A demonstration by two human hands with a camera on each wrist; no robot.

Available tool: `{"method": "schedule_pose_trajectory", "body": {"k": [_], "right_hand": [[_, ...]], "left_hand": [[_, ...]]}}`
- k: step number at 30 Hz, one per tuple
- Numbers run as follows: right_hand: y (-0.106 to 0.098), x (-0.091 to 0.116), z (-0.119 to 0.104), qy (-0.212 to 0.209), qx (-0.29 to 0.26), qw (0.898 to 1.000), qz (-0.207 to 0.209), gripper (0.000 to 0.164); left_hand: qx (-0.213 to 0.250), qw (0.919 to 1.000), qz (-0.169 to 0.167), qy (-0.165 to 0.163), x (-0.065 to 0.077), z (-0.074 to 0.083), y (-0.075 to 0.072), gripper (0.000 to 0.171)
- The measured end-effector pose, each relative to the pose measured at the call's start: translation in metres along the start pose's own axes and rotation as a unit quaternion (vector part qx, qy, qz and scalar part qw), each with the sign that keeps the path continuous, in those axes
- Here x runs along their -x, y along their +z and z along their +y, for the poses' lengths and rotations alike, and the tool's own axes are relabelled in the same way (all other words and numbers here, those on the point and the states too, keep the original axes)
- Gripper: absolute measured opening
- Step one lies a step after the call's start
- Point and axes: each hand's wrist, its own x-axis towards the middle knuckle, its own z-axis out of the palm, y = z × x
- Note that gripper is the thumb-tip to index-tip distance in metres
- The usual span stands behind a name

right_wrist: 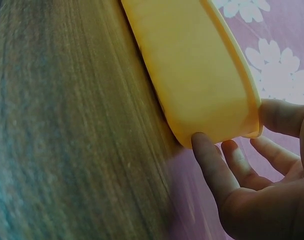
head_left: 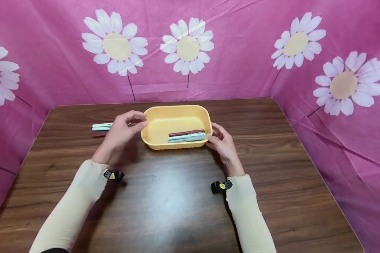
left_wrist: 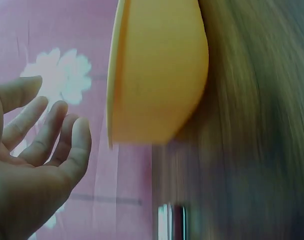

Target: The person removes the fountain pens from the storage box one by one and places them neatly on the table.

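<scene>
A yellow plastic bin (head_left: 177,145) stands on the table with several capped pens (head_left: 187,136) lying at its front right, one dark red and others pale blue or greenish. My right hand (head_left: 223,142) holds the bin's right end, thumb at the rim and fingertips against the outer wall, as the right wrist view also shows. By the left end is my left hand (head_left: 121,128), its fingers loosely bent. In the left wrist view a gap separates that hand (left_wrist: 46,150) from the bin (left_wrist: 159,75).
Left of the bin, partly behind my left hand, two pale blue pens (head_left: 101,127) and a dark red pen (head_left: 99,134) lie on the brown wooden table (head_left: 164,211). A pink cloth (head_left: 240,45) printed with daisies hangs behind the table and along its sides.
</scene>
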Motion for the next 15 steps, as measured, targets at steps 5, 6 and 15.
{"method": "schedule_pose_trajectory", "body": {"k": [5,6,15], "right_hand": [[0.000,-0.001,0.001,0.000,0.002,1.000,0.003,0.056],[0.000,-0.001,0.002,0.000,0.004,1.000,0.004,0.056],[0.001,0.001,0.000,-0.003,0.002,1.000,0.003,0.055]], "left_hand": [[0.017,0.9987,-0.047,-0.001,-0.010,0.009,0.029,0.031],[0.016,0.9982,-0.058,0.001,-0.012,0.009,0.035,0.032],[-0.035,0.9921,-0.120,0.001,-0.028,0.013,0.080,0.034]]}}
